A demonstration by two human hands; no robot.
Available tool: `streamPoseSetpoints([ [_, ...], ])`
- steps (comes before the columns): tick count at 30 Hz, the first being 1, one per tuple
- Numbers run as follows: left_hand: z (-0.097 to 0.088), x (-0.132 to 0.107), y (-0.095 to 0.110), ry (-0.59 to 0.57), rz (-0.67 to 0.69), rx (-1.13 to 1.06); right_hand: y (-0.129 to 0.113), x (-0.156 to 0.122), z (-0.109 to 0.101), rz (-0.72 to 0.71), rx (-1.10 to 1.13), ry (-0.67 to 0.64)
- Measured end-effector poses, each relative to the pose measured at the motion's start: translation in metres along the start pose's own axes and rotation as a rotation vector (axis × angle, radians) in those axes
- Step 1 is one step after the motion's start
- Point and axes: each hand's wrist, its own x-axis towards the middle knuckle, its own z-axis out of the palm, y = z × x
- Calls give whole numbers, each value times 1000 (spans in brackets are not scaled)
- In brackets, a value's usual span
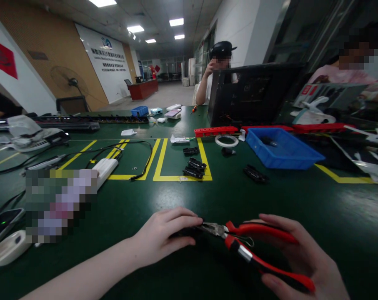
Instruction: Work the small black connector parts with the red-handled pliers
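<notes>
My right hand (301,258) grips red-handled pliers (254,246) near the table's front edge, fingers wrapped round both handles. The plier jaws (212,228) point left and meet a small black part (185,233) that my left hand (163,237) pinches against the green table top (145,200). Most of that black part is hidden under my fingers. Several similar black parts (193,166) lie further back inside a yellow-taped square, and another (256,174) lies to its right.
A blue tray (282,152) stands at the right, with red strips (215,131) and a tape roll (226,141) behind it. A white power strip (106,168) with black cable lies at the left. Two other people sit across the table behind a black case (254,93).
</notes>
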Motion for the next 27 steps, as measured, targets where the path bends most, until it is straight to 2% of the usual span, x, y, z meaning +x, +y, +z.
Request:
streamPoseSetpoints([
  [4, 0, 0, -1, -27, -14, 50, -2, 4, 2, 40, 21, -7],
  [10, 2, -1, -6, -59, 16, 91, -5, 12, -2, 98, -48, -130],
  [17, 3, -1, -8, -88, -12, -18, 3, 19, -9, 148, -101, -226],
  [22, 5, 0, -7, -133, -70, 12, 9, 24, -14, 122, -180, -308],
  [27, 5, 0, -6, -138, -121, 3, 10, 21, -16, 47, -278, -291],
])
